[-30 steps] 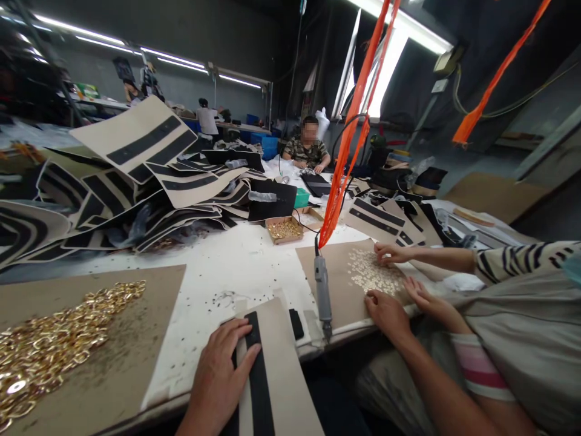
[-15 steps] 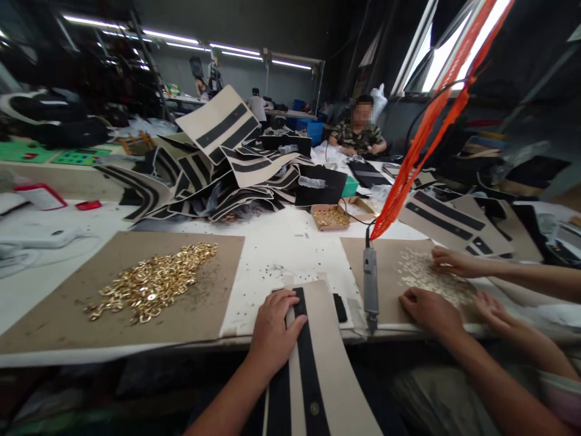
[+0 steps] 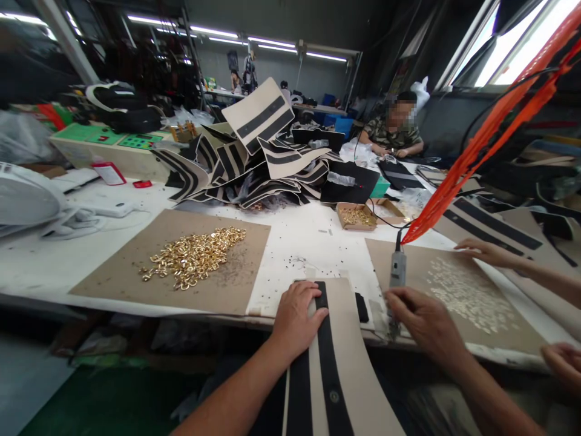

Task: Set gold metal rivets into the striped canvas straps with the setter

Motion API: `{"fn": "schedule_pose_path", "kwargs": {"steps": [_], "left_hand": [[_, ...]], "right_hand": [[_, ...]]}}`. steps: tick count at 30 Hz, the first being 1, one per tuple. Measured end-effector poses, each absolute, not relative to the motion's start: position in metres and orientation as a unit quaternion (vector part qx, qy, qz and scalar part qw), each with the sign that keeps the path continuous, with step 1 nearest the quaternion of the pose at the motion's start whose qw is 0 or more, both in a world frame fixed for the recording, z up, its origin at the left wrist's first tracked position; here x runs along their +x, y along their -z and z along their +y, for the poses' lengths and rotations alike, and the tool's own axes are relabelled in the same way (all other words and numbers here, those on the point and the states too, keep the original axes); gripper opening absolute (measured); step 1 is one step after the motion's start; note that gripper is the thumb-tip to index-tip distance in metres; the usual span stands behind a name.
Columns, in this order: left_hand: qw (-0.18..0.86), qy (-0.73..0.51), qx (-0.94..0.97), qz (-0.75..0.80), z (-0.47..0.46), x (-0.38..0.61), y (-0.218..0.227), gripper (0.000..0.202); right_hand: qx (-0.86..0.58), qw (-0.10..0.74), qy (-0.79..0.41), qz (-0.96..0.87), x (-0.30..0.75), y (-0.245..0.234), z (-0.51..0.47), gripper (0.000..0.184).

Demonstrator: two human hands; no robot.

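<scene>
My left hand (image 3: 295, 321) presses down on a long beige panel with black stripes (image 3: 349, 369), whose near end hangs over the table edge toward me. A metal eyelet shows on one stripe. My right hand (image 3: 424, 321) lies over the lower barrel of a grey handheld electric tool (image 3: 397, 272), with its fingers across it and its tip showing below them. To the right of that hand, a brown board (image 3: 399, 260) carries scattered pale studs (image 3: 467, 297). A co-worker's hand (image 3: 485, 251) rests on the board's far edge.
A brown board (image 3: 227, 284) holds a heap of gold rings (image 3: 193, 257) at left. Behind it rises a pile of striped panels (image 3: 245, 163). A small tray of gold pieces (image 3: 356, 217) stands farther back. An orange strap (image 3: 481, 145) hangs above the tool. A seated person (image 3: 385, 134) works beyond.
My view has swung left, bringing more of the left table into sight. My right hand has moved from the board onto the tool. My left hand stays on the panel.
</scene>
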State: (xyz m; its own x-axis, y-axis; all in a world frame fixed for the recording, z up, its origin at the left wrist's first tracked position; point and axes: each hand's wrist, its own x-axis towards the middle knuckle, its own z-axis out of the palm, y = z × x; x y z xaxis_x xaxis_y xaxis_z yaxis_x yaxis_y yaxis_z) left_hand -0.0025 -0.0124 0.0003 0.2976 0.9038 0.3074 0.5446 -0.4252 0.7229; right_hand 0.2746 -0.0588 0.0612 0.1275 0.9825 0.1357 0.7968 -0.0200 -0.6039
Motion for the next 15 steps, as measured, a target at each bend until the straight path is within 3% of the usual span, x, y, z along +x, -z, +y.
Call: {"fn": "schedule_pose_path", "kwargs": {"steps": [4, 8, 15], "left_hand": [[0.251, -0.356, 0.762, 0.48, -0.013, -0.003, -0.002, 0.035], [0.258, -0.353, 0.762, 0.478, -0.015, -0.004, -0.001, 0.037], [0.261, -0.353, 0.757, 0.483, -0.014, -0.003, 0.0, 0.036]], "right_hand": [[-0.583, 0.234, -0.22, -0.747, 0.198, -0.052, -0.035, 0.028], [-0.574, 0.185, -0.207, -0.771, 0.177, -0.031, -0.016, 0.024], [-0.588, 0.177, -0.242, -0.752, 0.18, -0.026, -0.008, 0.018]]}}
